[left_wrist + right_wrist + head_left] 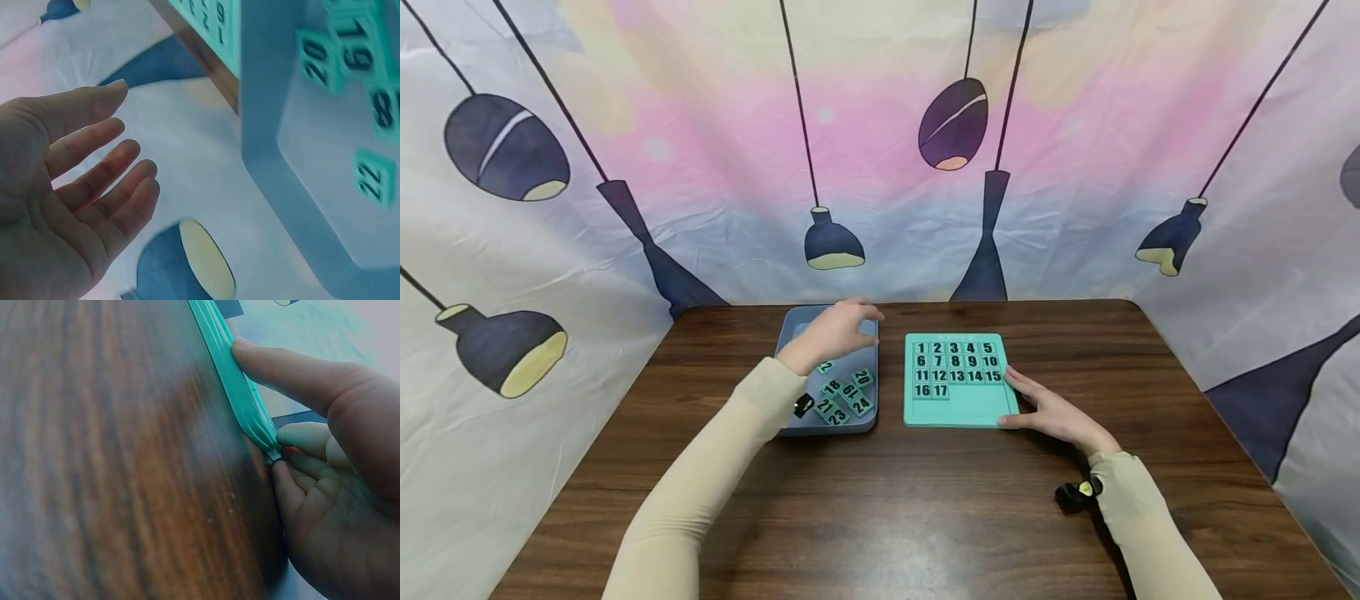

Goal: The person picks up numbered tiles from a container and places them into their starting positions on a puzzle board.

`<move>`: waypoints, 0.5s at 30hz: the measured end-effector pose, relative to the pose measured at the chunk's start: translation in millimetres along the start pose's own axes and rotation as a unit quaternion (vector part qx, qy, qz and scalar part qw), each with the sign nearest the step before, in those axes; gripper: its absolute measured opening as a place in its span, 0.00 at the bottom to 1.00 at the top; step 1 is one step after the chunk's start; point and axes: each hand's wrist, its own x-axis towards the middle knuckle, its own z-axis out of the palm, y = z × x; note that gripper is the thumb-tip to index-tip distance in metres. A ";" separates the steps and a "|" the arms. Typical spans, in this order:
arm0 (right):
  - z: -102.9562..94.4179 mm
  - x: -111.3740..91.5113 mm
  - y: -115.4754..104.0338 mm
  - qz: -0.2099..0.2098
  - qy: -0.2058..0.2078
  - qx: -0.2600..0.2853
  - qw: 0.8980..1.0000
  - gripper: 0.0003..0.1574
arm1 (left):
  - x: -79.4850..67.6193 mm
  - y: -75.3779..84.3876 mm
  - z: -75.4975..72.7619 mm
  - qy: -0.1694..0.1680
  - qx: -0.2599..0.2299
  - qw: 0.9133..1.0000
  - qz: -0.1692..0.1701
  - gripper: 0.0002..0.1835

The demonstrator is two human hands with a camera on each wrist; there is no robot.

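My left hand [838, 332] hovers over the blue-grey tray [786, 333] with its fingers loosely bent and apart. Nothing lies between thumb and fingers in the left wrist view. Loose turquoise number tiles [831, 387] lie in the tray, at odd angles, among them 18, 20 and 24. To the tray's right sits a turquoise number board [977, 408]. Its tiles run in rows from 1 to 17, and the lower right part is bare. My right hand [1056, 412] holds the board at its lower right corner, thumb and fingers against the rim [234, 381].
Everything rests on a dark brown wooden table [880, 508]. A cloth backdrop [880, 167] printed with hanging lamps closes off the far side and both flanks. A small black device [1075, 497] sits at my right wrist.
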 end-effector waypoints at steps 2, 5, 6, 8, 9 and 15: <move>0.7 -0.1 0.5 0.001 0.000 -0.002 1.000 0.65 | -5.5 -7.3 -3.1 -0.003 -0.004 1.000 -0.003 0.22; 1.8 -0.4 0.9 0.003 0.000 0.000 1.000 0.65 | -13.5 -17.6 -4.1 -0.009 -0.006 1.000 -0.011 0.21; 2.1 -0.6 0.9 0.001 -0.001 -0.002 1.000 0.65 | -16.4 -21.3 -3.8 -0.011 -0.004 1.000 -0.015 0.21; 2.5 -0.5 1.0 -0.001 -0.001 -0.003 1.000 0.65 | -22.0 -28.6 -2.3 -0.013 -0.003 1.000 -0.021 0.21; 2.6 -0.2 0.9 0.000 -0.001 -0.003 1.000 0.65 | -24.4 -32.2 -1.2 -0.014 -0.002 1.000 -0.025 0.21; 1.5 1.3 1.3 0.000 -0.003 -0.001 1.000 0.65 | -36.5 -50.8 11.2 -0.020 0.012 0.999 -0.034 0.20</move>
